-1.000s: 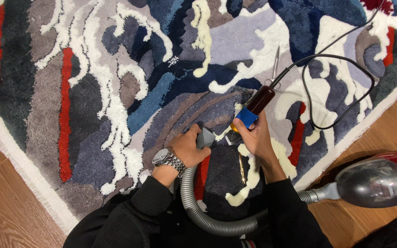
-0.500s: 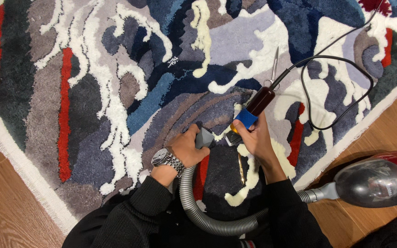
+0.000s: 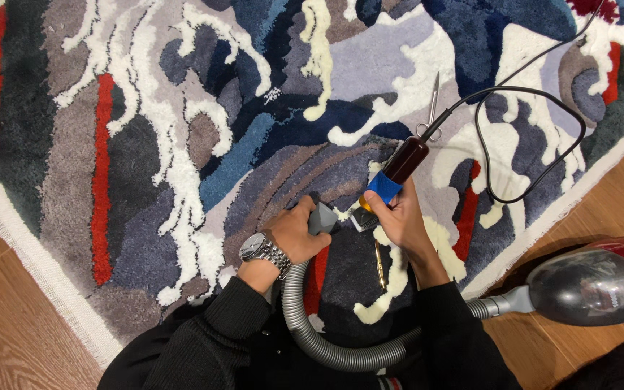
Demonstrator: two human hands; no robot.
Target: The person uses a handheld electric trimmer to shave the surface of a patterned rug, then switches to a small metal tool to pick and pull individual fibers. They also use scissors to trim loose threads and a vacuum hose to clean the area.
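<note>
My left hand (image 3: 296, 235), with a metal wristwatch, grips the grey nozzle (image 3: 321, 217) of a vacuum hose (image 3: 326, 347) and presses it onto the tufted rug (image 3: 182, 144). My right hand (image 3: 399, 217) holds a corded trimmer (image 3: 397, 173) with a dark red body and a blue collar, its metal head (image 3: 363, 219) down on the pile right beside the nozzle. The trimmer's black cord (image 3: 536, 144) loops off to the right over the rug.
The rug has white, blue, grey and red wave shapes and a fringed edge on a wooden floor (image 3: 9, 318). Small scissors (image 3: 431, 108) lie beyond the trimmer. A thin gold tool (image 3: 379, 263) lies by my right wrist. A red canister vacuum (image 3: 601, 282) sits at right.
</note>
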